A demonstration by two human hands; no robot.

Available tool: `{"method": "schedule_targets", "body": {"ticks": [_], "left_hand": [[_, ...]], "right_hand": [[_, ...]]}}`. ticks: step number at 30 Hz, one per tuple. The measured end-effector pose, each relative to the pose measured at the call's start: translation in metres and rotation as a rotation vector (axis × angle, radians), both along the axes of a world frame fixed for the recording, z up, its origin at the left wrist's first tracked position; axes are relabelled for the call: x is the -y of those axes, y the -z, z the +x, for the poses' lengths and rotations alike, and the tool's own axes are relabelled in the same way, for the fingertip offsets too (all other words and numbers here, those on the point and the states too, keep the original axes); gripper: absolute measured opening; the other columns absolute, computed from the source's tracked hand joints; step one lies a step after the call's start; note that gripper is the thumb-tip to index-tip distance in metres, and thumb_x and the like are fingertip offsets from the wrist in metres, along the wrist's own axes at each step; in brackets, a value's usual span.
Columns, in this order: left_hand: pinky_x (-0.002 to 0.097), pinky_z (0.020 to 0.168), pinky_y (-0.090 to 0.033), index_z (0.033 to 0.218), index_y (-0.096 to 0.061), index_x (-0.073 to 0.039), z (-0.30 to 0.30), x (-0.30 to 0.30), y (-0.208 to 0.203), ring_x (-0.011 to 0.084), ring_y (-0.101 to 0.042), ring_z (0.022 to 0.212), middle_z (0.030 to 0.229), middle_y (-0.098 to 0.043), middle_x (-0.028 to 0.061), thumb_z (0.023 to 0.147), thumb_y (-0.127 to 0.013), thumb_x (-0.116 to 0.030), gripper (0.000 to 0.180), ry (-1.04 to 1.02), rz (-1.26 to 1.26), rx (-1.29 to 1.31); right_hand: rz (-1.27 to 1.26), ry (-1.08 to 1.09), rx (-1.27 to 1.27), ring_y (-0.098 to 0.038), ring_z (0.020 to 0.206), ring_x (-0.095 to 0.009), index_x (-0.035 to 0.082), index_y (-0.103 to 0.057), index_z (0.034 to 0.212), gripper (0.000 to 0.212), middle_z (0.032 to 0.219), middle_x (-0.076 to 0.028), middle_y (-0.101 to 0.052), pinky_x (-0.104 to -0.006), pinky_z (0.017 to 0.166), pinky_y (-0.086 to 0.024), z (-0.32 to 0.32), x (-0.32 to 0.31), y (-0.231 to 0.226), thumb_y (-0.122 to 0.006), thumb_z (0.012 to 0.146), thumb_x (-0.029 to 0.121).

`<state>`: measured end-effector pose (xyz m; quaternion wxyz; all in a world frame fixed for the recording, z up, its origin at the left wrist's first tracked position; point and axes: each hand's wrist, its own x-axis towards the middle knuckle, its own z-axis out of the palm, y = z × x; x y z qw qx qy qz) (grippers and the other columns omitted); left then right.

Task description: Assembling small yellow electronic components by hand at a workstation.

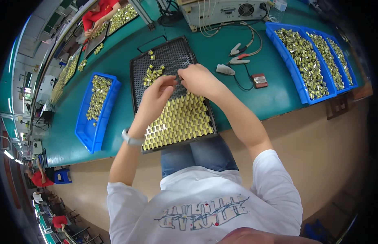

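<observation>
A dark perforated tray point(179, 49) lies in front of me, its near part filled with rows of small yellow and silver block-shaped parts point(179, 124). My left hand point(156, 97) hovers over the tray's middle with its fingers curled inward; whatever they hold is hidden. Beside it, my right hand point(199, 81) has its fingers pinched and pointing down at the holes just past the filled rows. Its fingertips hide anything between them. A loose heap of the same parts point(152, 74) sits on the tray beyond my left hand.
A blue bin point(81, 132) of parts stands left, and a larger divided blue bin point(292, 75) right. Clip leads point(240, 60), a white wrapped item point(225, 69) and a small red box point(260, 81) lie right of the tray. An instrument point(225, 14) stands behind. Another person point(100, 15) works far left.
</observation>
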<state>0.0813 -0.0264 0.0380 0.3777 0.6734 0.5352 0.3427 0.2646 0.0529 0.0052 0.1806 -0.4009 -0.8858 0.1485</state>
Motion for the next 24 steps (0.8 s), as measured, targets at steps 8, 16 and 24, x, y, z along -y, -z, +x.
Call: {"method": "schedule_targets", "body": {"ticks": [8, 16, 24], "left_hand": [[0.0469, 0.087, -0.050, 0.147, -0.042, -0.009, 0.001, 0.134, -0.148, 0.0312, -0.060, 0.105, 0.122, -0.061, 0.0148, 0.104, -0.051, -0.036, 0.051, 0.333, 0.636, 0.365], [0.0392, 0.097, -0.046, 0.131, -0.069, -0.024, 0.000, 0.168, -0.173, 0.0174, -0.055, 0.123, 0.130, -0.068, 0.0036, 0.093, -0.074, -0.031, 0.039, 0.841, 0.453, 1.284], [0.0314, 0.089, -0.049, 0.127, -0.064, -0.003, -0.004, 0.179, -0.171, 0.0195, -0.056, 0.120, 0.133, -0.063, 0.0078, 0.092, -0.059, -0.003, 0.036, 0.568, 1.248, 0.971]], "right_hand": [[0.055, -0.003, 0.057, -0.066, 0.091, -0.036, 0.005, -0.068, 0.098, 0.014, 0.085, -0.015, -0.069, -0.0485, 0.090, -0.048, -0.013, -0.005, 0.012, -0.067, 0.090, 0.017], [0.072, 0.054, 0.113, -0.065, 0.099, -0.030, 0.007, -0.071, 0.098, 0.015, 0.090, -0.011, -0.071, -0.0449, 0.092, -0.048, -0.020, -0.010, 0.017, -0.068, 0.090, 0.019], [0.083, 0.036, 0.135, -0.065, 0.099, -0.030, 0.006, -0.071, 0.094, 0.015, 0.091, -0.011, -0.072, -0.0442, 0.091, -0.047, -0.012, -0.009, 0.016, -0.069, 0.088, 0.020]]}}
